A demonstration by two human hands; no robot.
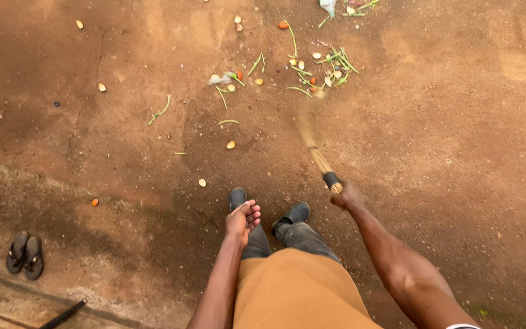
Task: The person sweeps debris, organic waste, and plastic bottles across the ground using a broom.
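- The left hand hangs free over the person's knee, fingers loosely curled around nothing, just left of the dark shoes.
- The right hand is clenched round the bound end of a short straw broom, just right of the shoes; the blurred bristles reach forward from it to the near edge of the litter.
- The scraps lie on the bare earth ground well beyond the shoes: green stalks, pale shell-like pieces and a few orange bits, thickest at the broom's tip, thinner to the left.
- Stray pieces sit apart from the heap, such as a pale one just ahead and left of the shoes and an orange one further left. My guess is that these could be missed.
- A hard stroke on dry dirt could scatter the light stalks wider and raise dust.
- The short handle forces a deep stoop, so a slip seems possible on the darker, damp-looking patch by the shoes.
- A pair of dark sandals lies well to the left of the shoes, near a concrete edge.
- No label or sign shows; the only wrapper-like thing is a pale scrap, crumpled, far beyond the shoes at the top edge.
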